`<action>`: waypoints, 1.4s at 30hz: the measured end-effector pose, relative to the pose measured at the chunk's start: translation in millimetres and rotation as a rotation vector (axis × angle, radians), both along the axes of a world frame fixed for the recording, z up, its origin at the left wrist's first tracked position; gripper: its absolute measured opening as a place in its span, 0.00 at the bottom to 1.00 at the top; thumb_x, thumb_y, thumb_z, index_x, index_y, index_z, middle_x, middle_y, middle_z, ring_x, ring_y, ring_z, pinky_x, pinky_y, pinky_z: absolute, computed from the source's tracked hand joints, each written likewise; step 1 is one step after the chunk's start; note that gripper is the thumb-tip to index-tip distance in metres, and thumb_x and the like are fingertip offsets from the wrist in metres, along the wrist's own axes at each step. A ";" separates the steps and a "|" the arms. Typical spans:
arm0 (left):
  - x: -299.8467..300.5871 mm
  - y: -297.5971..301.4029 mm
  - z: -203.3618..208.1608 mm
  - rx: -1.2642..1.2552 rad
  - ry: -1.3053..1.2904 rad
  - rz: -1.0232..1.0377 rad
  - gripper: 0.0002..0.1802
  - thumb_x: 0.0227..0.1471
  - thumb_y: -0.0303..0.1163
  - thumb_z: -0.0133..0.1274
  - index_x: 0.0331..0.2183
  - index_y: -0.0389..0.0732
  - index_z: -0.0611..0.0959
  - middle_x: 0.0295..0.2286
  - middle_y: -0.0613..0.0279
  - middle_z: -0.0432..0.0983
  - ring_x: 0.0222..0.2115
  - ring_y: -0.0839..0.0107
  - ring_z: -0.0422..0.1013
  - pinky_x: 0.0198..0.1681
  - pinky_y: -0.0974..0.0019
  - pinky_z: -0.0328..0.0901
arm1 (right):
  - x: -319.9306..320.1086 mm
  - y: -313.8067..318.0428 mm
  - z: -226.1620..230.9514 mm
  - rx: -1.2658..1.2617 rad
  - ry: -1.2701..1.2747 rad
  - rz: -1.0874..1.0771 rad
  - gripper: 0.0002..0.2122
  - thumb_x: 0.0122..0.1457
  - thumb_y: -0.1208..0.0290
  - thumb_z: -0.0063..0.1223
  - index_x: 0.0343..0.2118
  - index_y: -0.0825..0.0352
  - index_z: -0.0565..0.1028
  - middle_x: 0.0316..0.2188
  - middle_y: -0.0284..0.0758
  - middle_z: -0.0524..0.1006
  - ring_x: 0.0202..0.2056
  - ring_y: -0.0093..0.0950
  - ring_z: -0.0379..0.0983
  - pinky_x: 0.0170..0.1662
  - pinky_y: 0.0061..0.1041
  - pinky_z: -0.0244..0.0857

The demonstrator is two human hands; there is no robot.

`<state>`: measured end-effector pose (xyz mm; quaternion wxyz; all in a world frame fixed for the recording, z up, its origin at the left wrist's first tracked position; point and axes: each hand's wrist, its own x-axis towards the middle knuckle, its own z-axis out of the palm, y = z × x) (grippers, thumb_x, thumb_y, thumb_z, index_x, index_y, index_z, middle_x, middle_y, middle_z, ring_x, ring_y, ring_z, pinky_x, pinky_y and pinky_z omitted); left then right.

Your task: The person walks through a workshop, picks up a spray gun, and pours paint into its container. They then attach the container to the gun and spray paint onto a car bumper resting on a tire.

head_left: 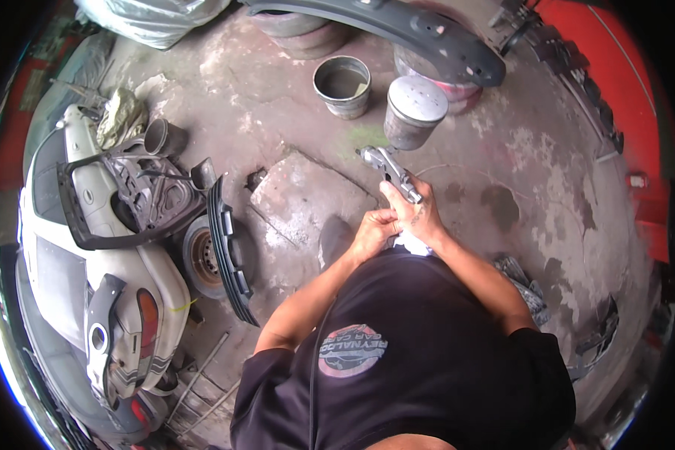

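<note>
In front of my torso, a silver metal spray gun is in my right hand, its head pointing away from me and to the left. The right fingers are wrapped round its grip, which is largely hidden. My left hand sits against the right one, fingers closed in a pinch near the lower end of the grip. What they pinch, if anything, is hidden. Just below both hands shows a white cloth-like piece, partly covered by them.
Ahead stand an open grey bucket and a lidded one. Behind them a dark curved car panel rests across drums. At left are a white car, a bare door frame, a wheel and a black grille. A red vehicle is right.
</note>
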<state>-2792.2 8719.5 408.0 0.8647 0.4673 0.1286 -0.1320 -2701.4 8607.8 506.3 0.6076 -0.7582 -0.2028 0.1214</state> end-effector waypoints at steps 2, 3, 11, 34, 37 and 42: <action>15.3 13.8 -5.5 -0.027 -0.005 -0.037 0.11 0.59 0.25 0.61 0.43 0.32 0.88 0.34 0.64 0.85 0.33 0.79 0.75 0.39 0.72 0.69 | 10.2 9.6 -0.4 0.004 0.044 -0.037 0.11 0.65 0.70 0.58 0.45 0.71 0.78 0.26 0.34 0.75 0.27 0.22 0.70 0.32 0.28 0.67; 20.7 19.2 -10.4 -0.036 -0.024 -0.067 0.11 0.59 0.24 0.61 0.43 0.32 0.87 0.34 0.64 0.84 0.33 0.79 0.75 0.39 0.72 0.69 | 13.3 16.0 -0.9 0.006 0.060 -0.057 0.11 0.65 0.70 0.58 0.45 0.71 0.78 0.27 0.34 0.75 0.27 0.22 0.70 0.33 0.28 0.67; 82.8 94.6 -14.7 -0.005 -0.064 -0.356 0.09 0.57 0.24 0.64 0.41 0.34 0.90 0.30 0.66 0.84 0.31 0.80 0.73 0.36 0.71 0.69 | 32.3 78.7 -0.2 -0.045 0.105 -0.397 0.10 0.64 0.70 0.59 0.41 0.72 0.78 0.24 0.31 0.75 0.27 0.21 0.71 0.32 0.27 0.67; 154.5 142.5 156.8 0.768 -1.367 -0.856 0.15 0.54 0.20 0.58 0.45 0.38 0.85 0.46 0.54 0.82 0.42 0.54 0.81 0.42 0.58 0.77 | -61.8 92.7 5.9 -0.143 0.114 -0.694 0.12 0.59 0.70 0.63 0.43 0.71 0.80 0.34 0.41 0.84 0.39 0.31 0.81 0.44 0.31 0.72; 139.5 134.8 164.5 0.773 -1.392 -0.896 0.19 0.49 0.17 0.58 0.45 0.39 0.85 0.44 0.55 0.83 0.39 0.53 0.81 0.38 0.60 0.78 | -79.0 86.6 18.0 -0.121 0.106 -0.659 0.12 0.58 0.73 0.61 0.43 0.71 0.80 0.39 0.43 0.84 0.44 0.33 0.81 0.49 0.32 0.71; 127.3 115.7 170.6 0.660 -1.350 -0.887 0.18 0.47 0.17 0.61 0.42 0.39 0.87 0.40 0.57 0.84 0.37 0.54 0.82 0.37 0.60 0.77 | -88.8 74.3 10.0 -0.049 0.083 -0.665 0.11 0.58 0.74 0.61 0.43 0.71 0.80 0.40 0.42 0.84 0.44 0.33 0.81 0.49 0.32 0.71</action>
